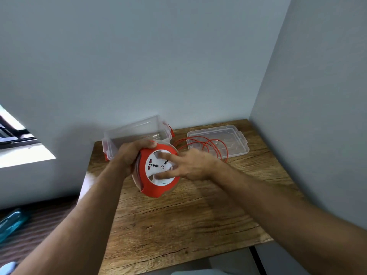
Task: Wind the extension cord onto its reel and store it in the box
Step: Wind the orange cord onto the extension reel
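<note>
Head view: left hand (130, 155) grips the red-and-white reel (156, 169), right hand (190, 165) spread-fingered on its face

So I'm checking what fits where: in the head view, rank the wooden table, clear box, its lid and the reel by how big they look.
1. wooden table, clearly largest.
2. clear box and lid: look alike, not ranked.
3. reel: looks about as big as the box, but it is held nearer the camera, so unsure.

The right hand (190, 165) is motion-blurred, its fingers smeared across the round orange-and-white cord reel (156, 171). The left hand (132, 155) hides part of the clear plastic box (137, 132). The blue object (11, 223) is cut off at the picture's left edge.
</note>
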